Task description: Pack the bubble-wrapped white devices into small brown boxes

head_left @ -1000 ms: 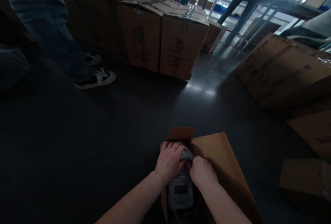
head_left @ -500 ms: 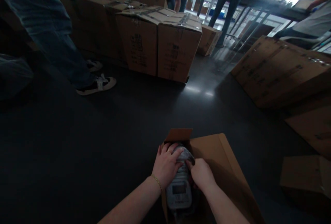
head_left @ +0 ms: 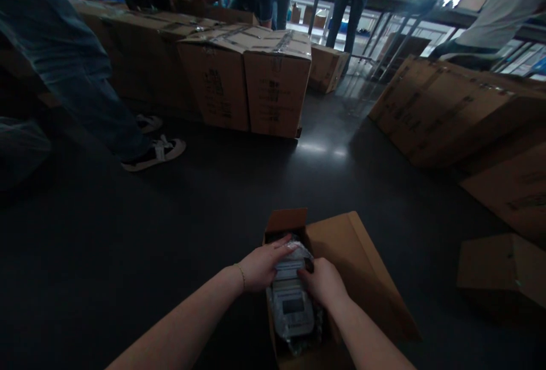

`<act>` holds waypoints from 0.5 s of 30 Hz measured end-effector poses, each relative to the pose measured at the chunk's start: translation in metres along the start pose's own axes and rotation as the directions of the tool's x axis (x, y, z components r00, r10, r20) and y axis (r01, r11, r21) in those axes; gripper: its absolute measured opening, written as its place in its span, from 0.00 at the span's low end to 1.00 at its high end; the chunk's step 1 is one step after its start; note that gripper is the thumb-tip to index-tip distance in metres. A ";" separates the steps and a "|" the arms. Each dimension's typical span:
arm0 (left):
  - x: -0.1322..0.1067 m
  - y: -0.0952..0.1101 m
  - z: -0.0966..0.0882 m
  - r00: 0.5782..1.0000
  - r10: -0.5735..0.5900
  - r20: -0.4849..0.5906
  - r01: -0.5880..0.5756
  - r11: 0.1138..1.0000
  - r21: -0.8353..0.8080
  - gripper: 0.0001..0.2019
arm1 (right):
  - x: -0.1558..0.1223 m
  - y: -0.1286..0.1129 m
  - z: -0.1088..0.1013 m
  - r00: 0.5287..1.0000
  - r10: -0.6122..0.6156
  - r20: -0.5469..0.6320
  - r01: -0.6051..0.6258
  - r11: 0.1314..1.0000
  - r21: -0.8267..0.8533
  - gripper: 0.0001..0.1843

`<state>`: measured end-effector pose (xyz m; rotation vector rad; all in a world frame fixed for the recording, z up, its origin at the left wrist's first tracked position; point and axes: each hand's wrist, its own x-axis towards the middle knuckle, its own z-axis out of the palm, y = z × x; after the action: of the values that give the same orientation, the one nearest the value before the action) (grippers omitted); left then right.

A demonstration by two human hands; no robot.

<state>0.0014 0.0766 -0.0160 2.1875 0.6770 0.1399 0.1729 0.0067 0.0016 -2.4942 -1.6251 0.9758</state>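
A grey device [head_left: 293,310] with a small dark window, wrapped in clear plastic, lies inside an open cardboard box [head_left: 341,245]. My left hand [head_left: 261,264] rests over the upper left of the device, its fingers stretched out across the wrap. On the opposite side, my right hand [head_left: 325,282] has its fingers curled in and its thumb and forefinger against the device's right edge, gripping there. Some of the right fingertips are hidden between the device and the box wall. The box's wide flap stands out to the right, a small flap at the far end.
Large taped cartons [head_left: 277,88] stand ahead. More cartons [head_left: 443,111] lie to the right, with a smaller box [head_left: 490,267] nearby. A co-worker's legs and shoe [head_left: 160,151] are at left; other people work behind the cartons by metal-legged tables. Dark floor [head_left: 170,233] surrounds the box.
My left hand has slid left and turned, uncovering more of the device's upper part. The right hand stays at the right edge. The view has shifted, and the person at right has moved.
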 end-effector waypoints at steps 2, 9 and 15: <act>0.002 0.004 -0.002 1.000 0.009 0.010 -0.009 0.999 -0.032 0.33 | 0.001 -0.001 0.001 1.000 0.012 -0.006 -0.012 1.000 0.007 0.09; -0.026 0.023 0.005 0.911 -0.154 -0.383 0.100 0.982 -0.158 0.14 | -0.043 -0.010 -0.022 0.996 -0.027 -0.088 0.038 0.992 0.123 0.11; -0.030 -0.017 -0.004 0.622 -0.595 -0.509 0.336 0.790 -0.513 0.22 | -0.124 0.029 -0.072 0.961 -0.222 -0.164 0.270 0.884 0.382 0.15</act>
<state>-0.0321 0.0730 -0.0221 1.4806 1.4813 0.7198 0.1992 -0.0869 0.1110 -1.9812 -1.4793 0.9905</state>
